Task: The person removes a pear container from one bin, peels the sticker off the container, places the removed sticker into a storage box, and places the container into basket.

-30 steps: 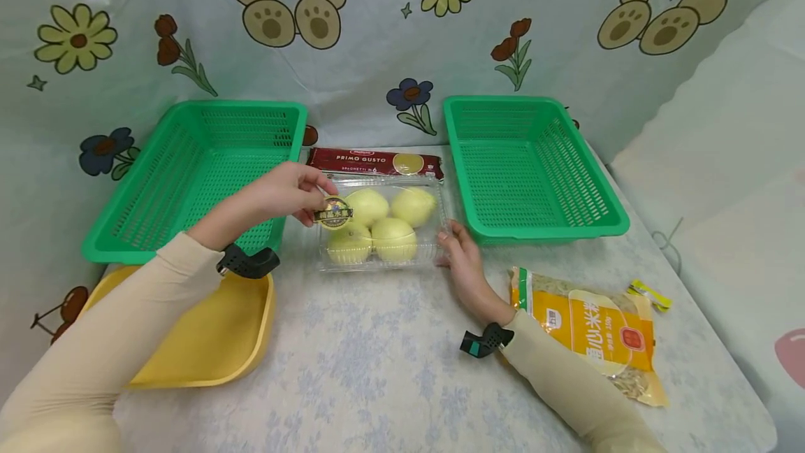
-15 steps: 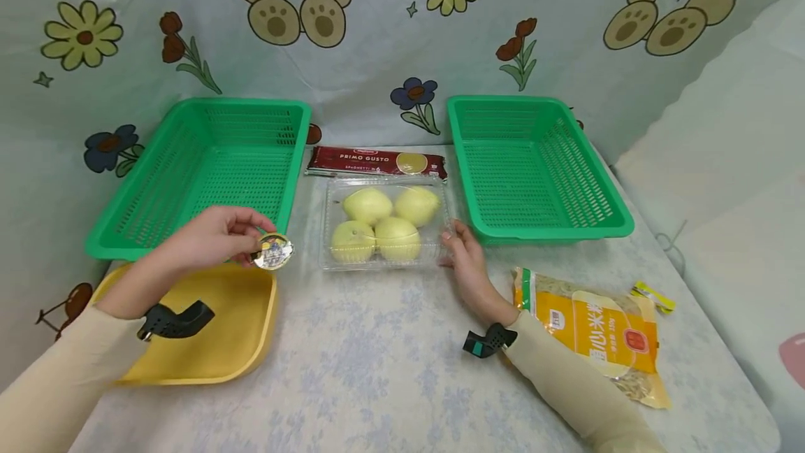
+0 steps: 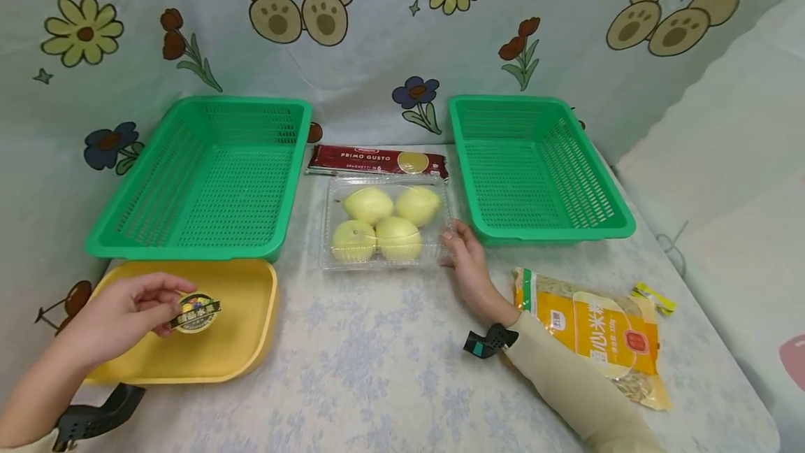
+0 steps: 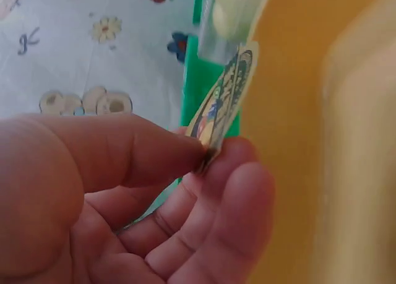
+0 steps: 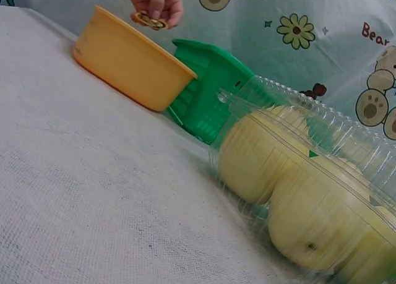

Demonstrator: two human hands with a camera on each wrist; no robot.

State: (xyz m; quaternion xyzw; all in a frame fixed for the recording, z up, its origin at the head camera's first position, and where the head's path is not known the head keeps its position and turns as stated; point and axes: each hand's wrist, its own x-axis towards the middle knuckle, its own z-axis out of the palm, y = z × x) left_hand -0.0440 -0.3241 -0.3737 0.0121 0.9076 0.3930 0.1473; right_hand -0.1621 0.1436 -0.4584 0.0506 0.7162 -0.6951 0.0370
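Head view: left hand point(image 3: 119, 317) at lower left pinches round sticker point(image 3: 196, 312) over yellow tray point(image 3: 251, 341). Right hand point(image 3: 465, 264), fingers relaxed, touches right edge of clear fruit box point(image 3: 383, 226) at centre.

Left wrist view: thumb and fingers point(image 4: 238, 166) pinch sticker point(image 4: 226, 104) edge-on, centre frame.

Right wrist view: fruit box point(image 5: 297, 179) at lower right; right hand itself out of frame; sticker point(image 5: 150, 19) above tray point(image 5: 127, 64), upper left.

Both hands are bare. The right hand point(image 3: 467, 265) comes out of a long, close-fitting cream sleeve point(image 3: 578, 390), with a small black wrist mount point(image 3: 486, 341) (teal-tipped at one end) strapped at the cuff. The left hand point(image 3: 119, 317) has a similar black mount point(image 3: 94, 419).
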